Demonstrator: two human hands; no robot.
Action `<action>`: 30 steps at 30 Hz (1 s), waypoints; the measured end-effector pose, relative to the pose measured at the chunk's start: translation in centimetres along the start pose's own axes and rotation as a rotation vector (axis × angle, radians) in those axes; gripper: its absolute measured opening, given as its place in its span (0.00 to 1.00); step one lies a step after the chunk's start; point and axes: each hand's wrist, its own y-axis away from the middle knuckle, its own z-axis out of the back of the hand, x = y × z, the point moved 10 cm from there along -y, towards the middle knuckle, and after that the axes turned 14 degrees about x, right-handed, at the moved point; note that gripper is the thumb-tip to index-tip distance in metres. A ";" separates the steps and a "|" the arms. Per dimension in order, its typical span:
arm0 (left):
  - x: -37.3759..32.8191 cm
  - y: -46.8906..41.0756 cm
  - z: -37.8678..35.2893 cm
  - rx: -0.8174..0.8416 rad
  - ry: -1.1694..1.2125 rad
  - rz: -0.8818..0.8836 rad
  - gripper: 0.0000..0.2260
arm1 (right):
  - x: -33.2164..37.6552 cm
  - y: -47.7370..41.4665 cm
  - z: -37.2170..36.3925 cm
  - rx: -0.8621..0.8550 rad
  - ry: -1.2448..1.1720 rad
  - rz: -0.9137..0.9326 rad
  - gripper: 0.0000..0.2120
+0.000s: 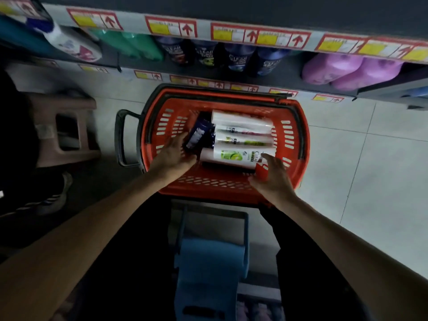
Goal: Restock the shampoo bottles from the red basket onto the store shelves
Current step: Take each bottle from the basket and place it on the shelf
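The red basket (208,184) sits on the floor below the shelves. In it lie several white shampoo bottles; the nearest one (234,155) has a green label and a red cap. A dark blue bottle (198,135) leans at their left. My left hand (173,154) rests against the lower end of the dark blue bottle with its fingers spread. My right hand (274,176) curls around the red cap end of the nearest white bottle. On the shelf (231,33) above stand dark blue bottles (208,54), green bottles (136,45) and purple bottles (352,70).
A brown plastic stool (67,130) stands to the left of the basket. Beside it is another person's shoe (55,195). A blue stool (208,262) is under me. Pale floor tiles (370,170) lie to the right. The basket's black handle (120,137) sticks out left.
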 end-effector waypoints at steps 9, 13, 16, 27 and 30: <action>0.5 -5.3 -3.3 -0.044 -0.555 -0.193 0.40 | -0.4 -5.6 -3.6 0.057 0.354 0.149 0.55; -0.1 -8.2 -3.0 -0.016 -0.847 -0.241 0.45 | 1.9 -8.8 -4.7 0.114 0.628 0.183 0.55; -2.6 -9.2 -1.1 -0.114 -0.844 -0.387 0.41 | 4.1 -10.4 -4.6 0.035 0.791 0.267 0.46; -2.0 -9.3 -4.5 -0.123 -1.169 -0.562 0.34 | 4.0 -9.7 -6.3 -0.142 1.076 0.414 0.38; -2.2 -8.2 -5.0 -0.090 -1.100 -0.467 0.33 | 4.4 -8.1 -5.4 -0.145 1.066 0.345 0.35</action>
